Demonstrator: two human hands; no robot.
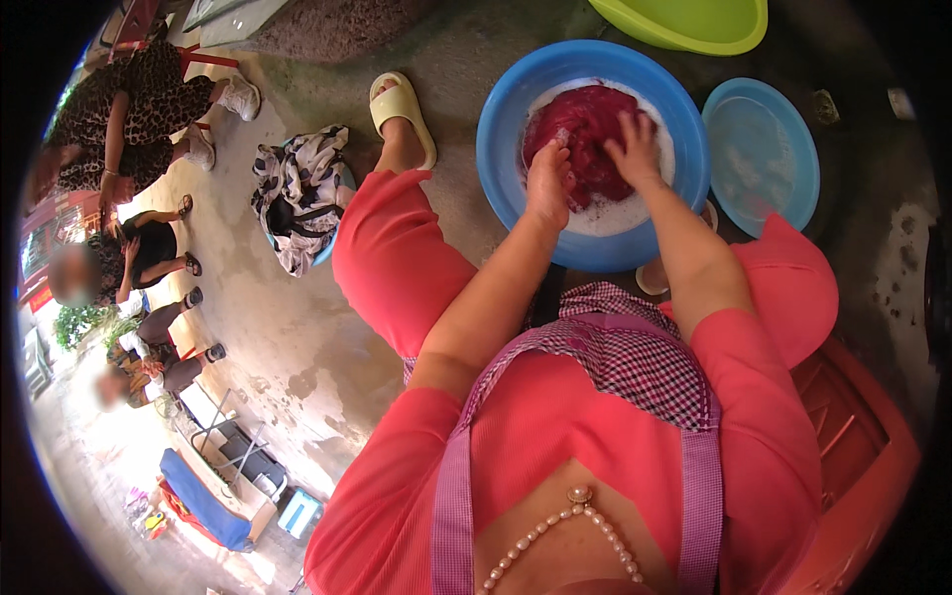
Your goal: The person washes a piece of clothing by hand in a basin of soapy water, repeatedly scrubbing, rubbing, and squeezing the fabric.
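A large blue plastic basin (497, 167) stands in front of me with foamy, whitish water (606, 218) in it. Bunched up in the suds is a wet dark-red cloth (587, 111). At the cloth's near left side is my left hand (549, 182), its fingers curled and partly hidden, so its hold on the fabric is unclear. My right hand (638, 149) lies over the cloth's right side, slightly blurred, with its fingers spread.
Right of the basin is a smaller light-blue basin (762, 156) with sudsy water. A lime-green basin (692, 26) stands beyond. On the left, black-and-white patterned fabric (301, 193) overflows a blue basin. Several seated people are farther left. Behind me is a red chair (855, 424).
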